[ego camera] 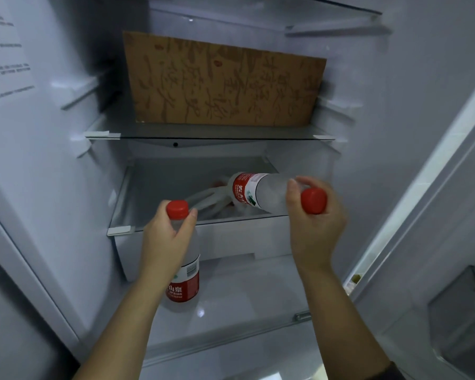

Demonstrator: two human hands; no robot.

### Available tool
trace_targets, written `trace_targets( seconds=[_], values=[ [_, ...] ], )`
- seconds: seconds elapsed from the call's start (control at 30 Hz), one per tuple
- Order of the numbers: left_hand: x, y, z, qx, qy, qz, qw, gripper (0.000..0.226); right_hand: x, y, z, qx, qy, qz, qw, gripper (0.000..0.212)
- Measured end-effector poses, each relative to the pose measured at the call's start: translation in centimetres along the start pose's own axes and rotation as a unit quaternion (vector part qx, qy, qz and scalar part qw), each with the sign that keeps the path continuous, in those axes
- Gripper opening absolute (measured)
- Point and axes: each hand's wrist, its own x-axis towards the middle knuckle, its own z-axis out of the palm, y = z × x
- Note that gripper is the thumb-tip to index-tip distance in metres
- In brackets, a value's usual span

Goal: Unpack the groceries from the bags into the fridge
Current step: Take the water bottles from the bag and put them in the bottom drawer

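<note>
Dim light, white walls (52, 174), glass shelf (209, 137)

Clear plastic bottles (261, 192) with glossy red caps (314, 201), smooth glass shelves (209, 136), matt brown cardboard box (222, 80).

Home kitchen, open fridge (66, 187), glass shelves (209, 137)

Both forearms reach up from the lower frame; the left hand (165, 237) grips an upright bottle (184, 286), the right hand (317, 229) a tilted bottle (258, 192).
</note>
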Motion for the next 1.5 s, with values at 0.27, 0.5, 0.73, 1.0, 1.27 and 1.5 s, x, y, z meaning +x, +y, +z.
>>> trace_targets(
  seconds=[0.27, 0.5, 0.73, 1.0, 1.27, 1.5],
  values=[
    [0.0, -0.3, 0.1, -0.007, 0.002, -0.006, 1.0, 0.017, -1.2, 5.6, 1.5, -0.084, -0.03, -0.02, 0.996, 0.031],
    [0.0, -0.2, 0.1, -0.012, -0.003, -0.011, 1.0, 0.017, 1.5, 9.5, 2.3, -0.355, -0.198, 0.001, 0.913, 0.045],
    [-0.1, -0.1, 0.4, -0.023, -0.005, -0.021, 1.0, 0.016, 5.3, 9.9, 2.9, -0.466, -0.258, 0.06, 0.844, 0.055],
    [-2.3, 0.1, 0.5, -0.061, -0.097, -0.027, 0.993, 0.04, 6.9, 9.2, 4.7, -0.525, -0.313, 0.115, 0.783, 0.061],
    [-3.6, -1.2, 0.8, -0.079, -0.114, -0.021, 0.99, 0.068, 5.6, 8.2, 4.3, -0.493, -0.329, 0.084, 0.801, 0.076],
    [-3.6, -0.8, 2.2, -0.081, -0.154, -0.031, 0.984, 0.065, 1.1, 1.5, 2.6, -0.152, -0.393, 0.109, 0.9, 0.03]
  ],
)
